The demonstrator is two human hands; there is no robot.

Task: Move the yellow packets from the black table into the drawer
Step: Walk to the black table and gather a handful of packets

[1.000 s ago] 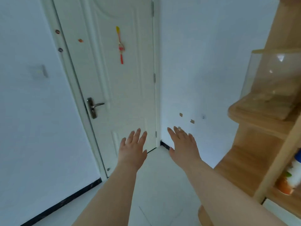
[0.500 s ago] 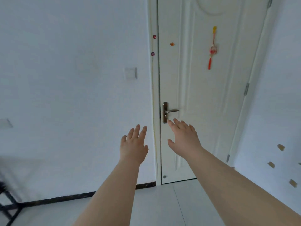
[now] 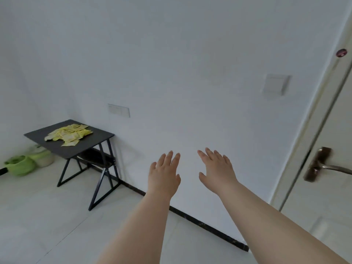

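Two bare hands reach forward, both empty. The left hand (image 3: 164, 175) is palm down with its fingers straight and close together, touching nothing. The right hand (image 3: 217, 169) is also flat, its fingers slightly fanned and its thumb out to the side, and it holds nothing. The hands are apart, with a strip of white wall showing between them.

Beneath the forearms lies a pale tiled floor (image 3: 57, 216), and a black skirting strip (image 3: 209, 227) runs along the foot of the wall. At the right edge stands a white door (image 3: 333, 202) with a brown metal handle (image 3: 322, 164), which is blurred. A white switch plate (image 3: 275, 85) sits on the wall near the door frame.

Far to the left, the black table (image 3: 95, 139) stands by the wall, under a socket plate (image 3: 119, 110). The yellow packets (image 3: 69, 133) lie in a loose heap on its top, well apart from both hands. Green containers (image 3: 19, 164) sit on the floor beyond it.

Compared with half a second ago, the view has swung left. The door has slid from the centre to the right edge. The table, then only a bit of black frame at the lower left, is now in full sight with its packets. The hands keep the same flat pose and spacing.
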